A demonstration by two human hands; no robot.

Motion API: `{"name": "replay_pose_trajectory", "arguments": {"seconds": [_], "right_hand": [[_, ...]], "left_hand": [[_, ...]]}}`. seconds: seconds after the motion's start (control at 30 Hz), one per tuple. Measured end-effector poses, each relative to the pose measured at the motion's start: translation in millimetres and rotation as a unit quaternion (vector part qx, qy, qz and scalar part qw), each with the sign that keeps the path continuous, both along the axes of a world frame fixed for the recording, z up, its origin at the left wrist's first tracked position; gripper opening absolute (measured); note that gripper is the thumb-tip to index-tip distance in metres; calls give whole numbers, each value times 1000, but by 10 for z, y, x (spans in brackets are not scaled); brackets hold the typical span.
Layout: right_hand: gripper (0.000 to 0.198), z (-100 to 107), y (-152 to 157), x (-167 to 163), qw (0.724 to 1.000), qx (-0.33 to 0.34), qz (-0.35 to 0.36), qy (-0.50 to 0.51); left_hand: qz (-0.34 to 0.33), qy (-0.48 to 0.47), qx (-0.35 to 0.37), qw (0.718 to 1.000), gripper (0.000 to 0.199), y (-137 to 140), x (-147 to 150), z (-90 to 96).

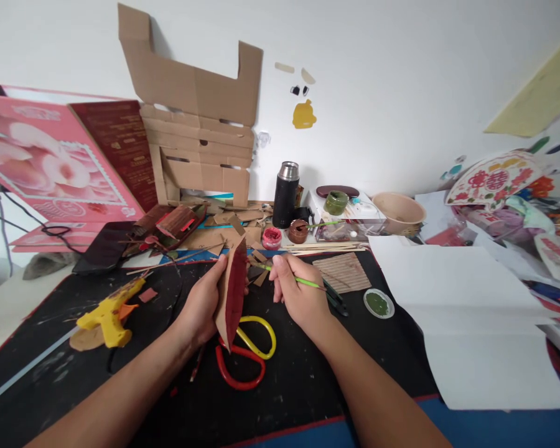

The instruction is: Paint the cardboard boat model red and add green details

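Note:
My left hand [200, 305] is closed round a folded cardboard piece [236, 292], painted dark red on the side facing right and plain brown on the other. It is held tilted above the black mat. My right hand [301, 289] grips a thin green paintbrush [310, 283], its tip pointing left toward the painted side; whether it touches cannot be made out. Beneath the cardboard lie scissors [256, 339] with one red and one yellow handle, their blades hidden. Open jars of red paint [272, 237] and brown paint [298, 231] stand behind my hands.
A yellow glue gun [107, 314] lies at left. To the right are a corrugated cardboard piece [343, 272], a lid with green paint [378, 303] and white paper [485, 323]. A black flask [286, 196] stands behind, near cardboard scraps [233, 218] and a beige bowl [398, 211].

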State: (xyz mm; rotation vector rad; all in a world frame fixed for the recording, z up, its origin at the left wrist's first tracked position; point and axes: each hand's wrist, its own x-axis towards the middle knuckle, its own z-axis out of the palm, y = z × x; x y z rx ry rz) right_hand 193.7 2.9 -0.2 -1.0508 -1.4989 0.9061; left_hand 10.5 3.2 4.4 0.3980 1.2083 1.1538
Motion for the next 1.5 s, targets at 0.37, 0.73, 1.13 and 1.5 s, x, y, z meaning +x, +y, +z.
{"name": "replay_pose_trajectory", "arguments": {"seconds": [0.37, 0.73, 1.13, 1.5], "right_hand": [[53, 16, -20, -34, 1000, 7, 18, -19], [50, -20, -42, -45, 998, 11, 36, -52], [50, -42, -13, -62, 999, -11, 37, -5], [51, -35, -13, -74, 999, -10, 34, -1]], "left_hand": [[0, 66, 48, 997, 42, -4, -46, -159], [4, 87, 50, 995, 36, 1, -33, -141], [26, 68, 29, 997, 42, 0, 1, -123], [7, 62, 19, 998, 44, -12, 5, -100]]}}
